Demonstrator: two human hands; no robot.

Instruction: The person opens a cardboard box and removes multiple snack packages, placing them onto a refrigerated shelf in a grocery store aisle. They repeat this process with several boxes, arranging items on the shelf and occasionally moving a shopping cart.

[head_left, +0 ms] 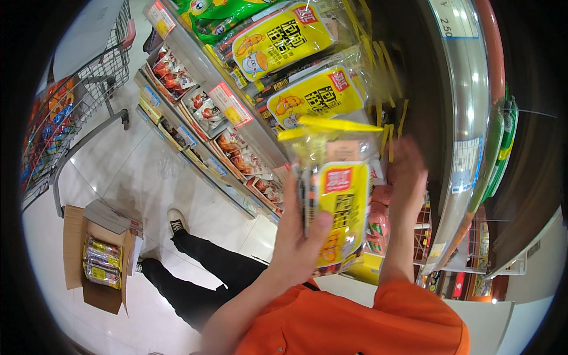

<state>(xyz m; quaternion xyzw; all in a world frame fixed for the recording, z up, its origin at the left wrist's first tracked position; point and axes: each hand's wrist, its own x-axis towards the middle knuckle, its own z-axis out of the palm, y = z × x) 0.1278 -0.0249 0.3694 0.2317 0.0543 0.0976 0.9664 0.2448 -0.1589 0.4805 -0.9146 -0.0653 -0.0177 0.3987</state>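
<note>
My left hand [304, 239] grips clear-and-yellow plastic packs of sausages [344, 208] upright in front of the shelf. They look like more than one pack stacked together, and their yellow top seals point away from me. My right hand [408, 164] is raised beside the shelf's dark inner side, to the right of the held packs. Motion blurs it, and its fingers are too unclear to read. Matching sausage packs [317, 95] lie in rows on the shelf just beyond my left hand. Their yellow labels bear writing and cartoon figures.
An open cardboard box [73, 248] on the floor holds several similar packs. A wire shopping cart [95, 84] with bagged goods stands at upper left. Lower shelves carry bagged snacks [237, 153]. Price-tag rails [230, 104] edge the shelves; another shelf edge [463, 146] curves along the right.
</note>
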